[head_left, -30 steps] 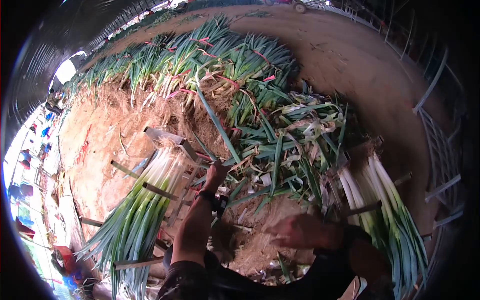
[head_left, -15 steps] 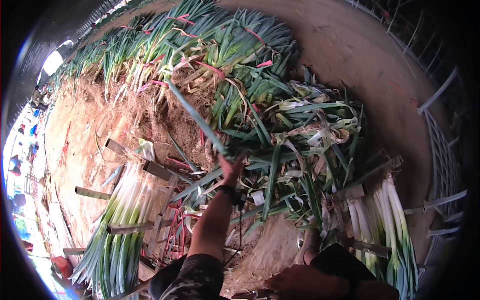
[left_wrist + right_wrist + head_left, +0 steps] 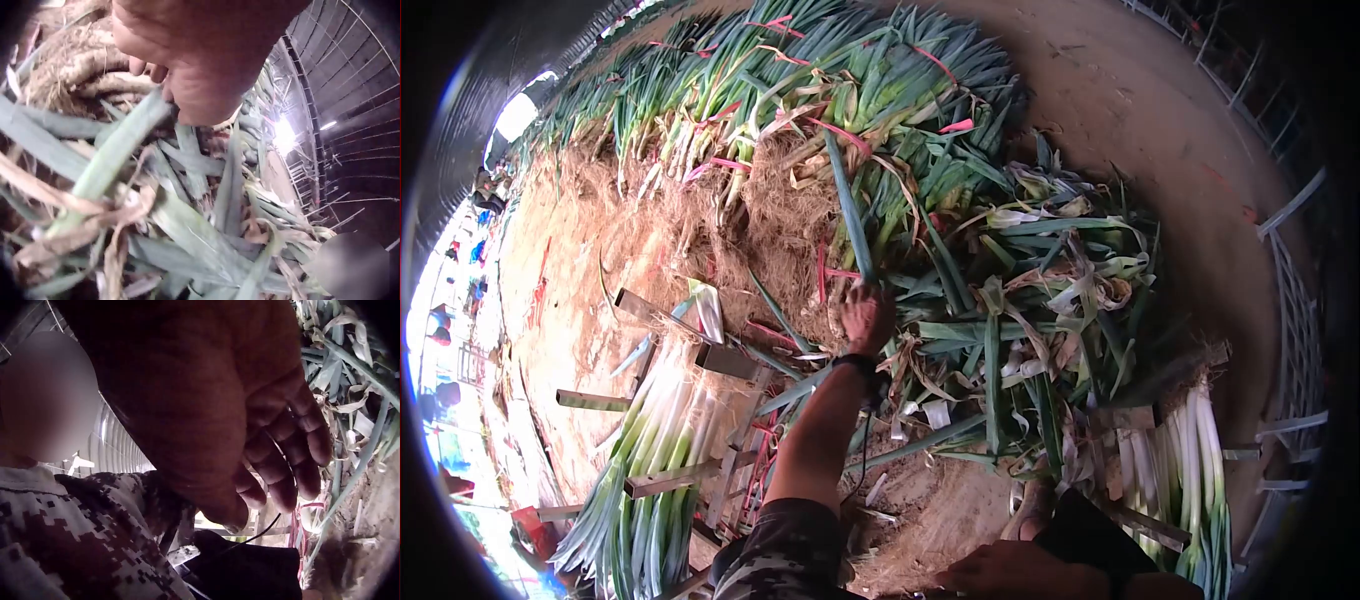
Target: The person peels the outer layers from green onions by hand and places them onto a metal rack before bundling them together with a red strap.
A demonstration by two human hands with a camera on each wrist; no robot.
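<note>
My left hand is over the left edge of a heap of loose leek leaves in the head view. Its fingers grip the lower end of a long green leek leaf, which points up and away toward the tied leeks. In the left wrist view the curled fingers are close over tangled green and dry leaves. My right hand is low at the front, near my knee. Its fingers hang loosely bent and hold nothing in the right wrist view.
Tied leek bundles with pink bands lie at the back, roots toward me. Trimmed leeks rest in metal racks at left and right. Red ties hang beside the left rack. Bare dirt shows between my legs.
The left hand has moved forward, then slightly further, while the long leaf swung left and back to the right. My right hand has dropped toward my knee. The head view has shifted.
</note>
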